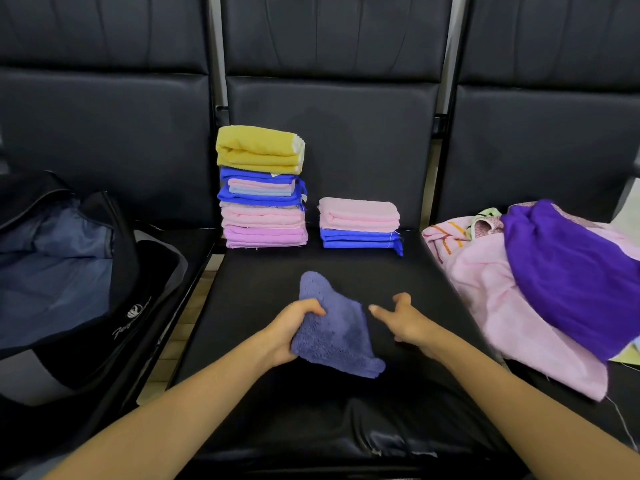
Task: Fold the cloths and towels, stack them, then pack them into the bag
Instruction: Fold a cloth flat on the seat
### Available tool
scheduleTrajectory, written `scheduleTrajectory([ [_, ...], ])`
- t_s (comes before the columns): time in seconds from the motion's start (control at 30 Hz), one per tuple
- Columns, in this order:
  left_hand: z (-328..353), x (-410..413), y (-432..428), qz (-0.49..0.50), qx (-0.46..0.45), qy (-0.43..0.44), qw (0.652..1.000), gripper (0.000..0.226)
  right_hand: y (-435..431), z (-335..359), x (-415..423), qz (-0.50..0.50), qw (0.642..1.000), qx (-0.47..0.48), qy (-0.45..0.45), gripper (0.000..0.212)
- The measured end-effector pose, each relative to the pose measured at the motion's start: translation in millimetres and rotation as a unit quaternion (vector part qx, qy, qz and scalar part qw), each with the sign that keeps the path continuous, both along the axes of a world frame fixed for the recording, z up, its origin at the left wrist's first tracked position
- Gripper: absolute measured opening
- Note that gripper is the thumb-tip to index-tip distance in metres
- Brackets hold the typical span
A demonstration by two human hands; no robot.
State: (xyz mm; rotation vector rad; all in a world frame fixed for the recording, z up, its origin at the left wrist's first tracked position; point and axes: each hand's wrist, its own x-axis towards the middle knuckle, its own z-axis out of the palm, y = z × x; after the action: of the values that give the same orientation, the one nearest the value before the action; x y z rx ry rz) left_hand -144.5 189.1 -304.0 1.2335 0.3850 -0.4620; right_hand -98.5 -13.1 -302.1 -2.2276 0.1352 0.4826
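Hands lie apart at the middle of the seat: the left hand (297, 327) grips a small slate-blue fleecy cloth (337, 336) by its left edge, bunching it half-raised off the cushion, while the right hand (407, 323) hangs loosely spread just beside the cloth's right corner and holds nothing. Whether it touches the cloth cannot be told. This cloth is not yet folded. Beyond it, at 11 o'clock, a tall stack (263, 202) of folded pink, blue and yellow pieces stands against the backrest, and at 1 o'clock a short stack (360, 223) shows pink on top of blue. By these piles the folding looks well past halfway. At 3 o'clock, on the neighbouring seat, an unfolded heap (512, 306) of pink towelling and a purple cloth waits. At 9 o'clock a black bag (114, 306) with blue lining gapes open on the left seat, with no folded piece visible inside, so packing seems not begun. The work surface is a black padded bench seat (311, 427), smooth and slightly creased, with matching backrests (329, 116) and pale tiled floor (204, 299) showing in the gap between seats.
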Motion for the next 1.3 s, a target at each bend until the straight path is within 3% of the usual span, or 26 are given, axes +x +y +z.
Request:
scheduleTrajectory([
  [0.13,14,3,5,0.05,-0.073,-0.023,0.996,0.013,1,9,-1,-0.037,0.957,0.254,0.134,0.085],
  [0.27,19,5,4,0.048,-0.044,-0.061,0.996,0.022,0,11,3,-0.014,0.931,0.36,0.055,0.078],
  [0.4,8,10,12,0.042,0.116,-0.232,0.965,0.074,-5,22,7,0.068,0.953,0.281,-0.091,0.053],
  [0.5,2,12,16,0.02,0.217,-0.303,0.928,0.057,-9,24,7,0.109,0.959,0.249,-0.084,0.06],
  [0.63,2,13,19,0.013,0.248,-0.303,0.92,0.061,-6,29,4,0.154,0.974,0.087,-0.14,0.073],
  [0.73,2,13,18,0.025,0.337,-0.299,0.892,0.06,-3,34,4,0.161,0.972,0.005,-0.169,0.068],
  [0.83,8,7,14,0.029,0.444,-0.305,0.842,0.055,-3,41,2,0.178,0.963,-0.058,-0.192,0.063],
  [0.93,15,3,12,0.01,0.517,-0.335,0.788,0.04,-1,45,3,0.195,0.957,-0.09,-0.194,0.051],
  [1.0,18,1,15,0.003,0.521,-0.36,0.774,0.027,-2,46,3,0.206,0.953,-0.112,-0.194,0.038],
  [1.1,27,0,22,-0.045,0.469,-0.389,0.792,0.018,-13,47,4,0.19,0.96,-0.093,-0.186,0.031],
  [1.17,34,2,25,-0.071,0.408,-0.359,0.837,0.019,-3,46,8,0.136,0.979,0.0,-0.154,0.035],
  [1.27,37,3,23,-0.016,0.325,-0.313,0.892,0.026,11,49,6,-0.046,0.985,0.139,-0.087,0.042],
  [1.3,36,3,22,0.016,0.303,-0.305,0.903,0.03,8,45,7,-0.028,0.979,0.182,-0.09,0.038],
])
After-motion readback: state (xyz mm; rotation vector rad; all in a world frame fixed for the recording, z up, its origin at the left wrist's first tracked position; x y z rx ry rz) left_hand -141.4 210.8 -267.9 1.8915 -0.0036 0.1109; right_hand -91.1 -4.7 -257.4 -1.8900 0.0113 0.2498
